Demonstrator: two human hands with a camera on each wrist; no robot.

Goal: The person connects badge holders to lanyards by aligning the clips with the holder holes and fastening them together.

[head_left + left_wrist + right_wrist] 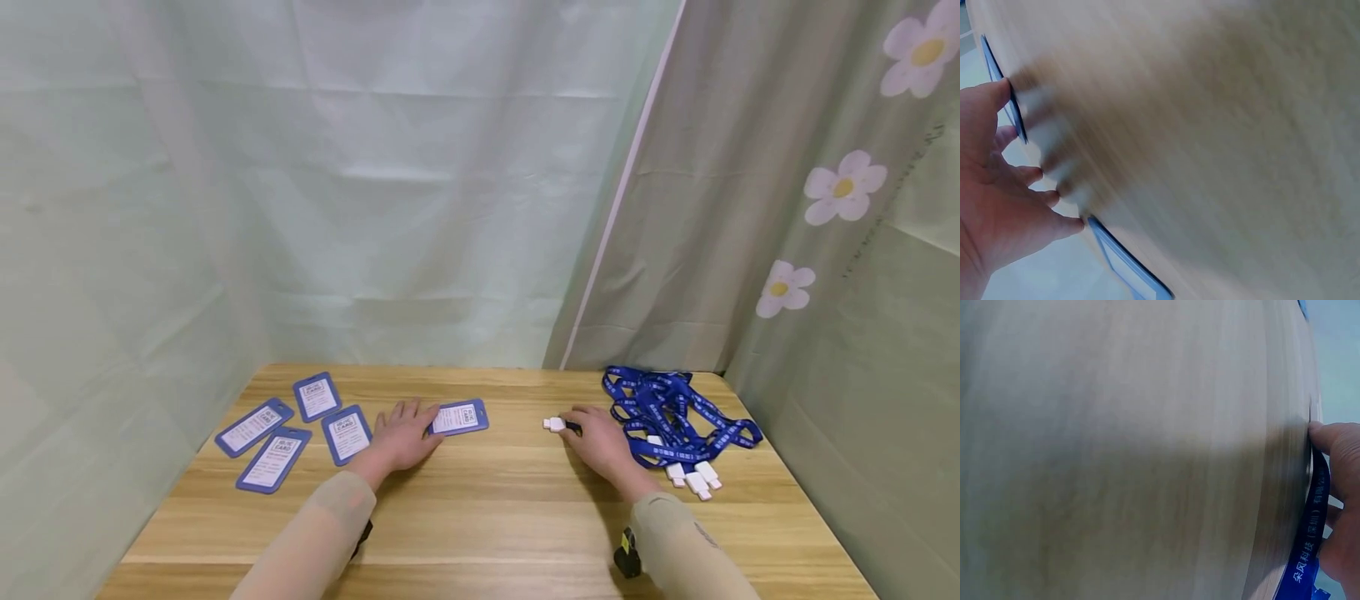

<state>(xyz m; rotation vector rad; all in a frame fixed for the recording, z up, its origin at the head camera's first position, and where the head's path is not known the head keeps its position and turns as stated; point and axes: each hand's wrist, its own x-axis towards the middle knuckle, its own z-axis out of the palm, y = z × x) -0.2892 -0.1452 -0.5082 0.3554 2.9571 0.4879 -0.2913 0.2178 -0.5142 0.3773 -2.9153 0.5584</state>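
With thumb and index finger, my left hand (pixel 401 435) pinches the left end of a blue badge holder (pixel 459 417) that lies at mid-table; its white card reads "CARD". The left wrist view shows the thumb at the holder's edge, other fingers spread on the table. My right hand (pixel 600 440) pinches a dark blue lanyard (pixel 1309 537) with white lettering near its end. A white clip (pixel 554 424) on that lanyard sticks out left of the fingers, apart from the badge holder. In the right wrist view the strap runs down beneath the palm.
Several more blue badge holders (pixel 347 434) lie on the table's left side. A tangled pile of blue lanyards (pixel 663 412) with white clips (pixel 697 482) is at the right. Beyond the wooden table (pixel 495 517) hangs a pale curtain (pixel 420 208).
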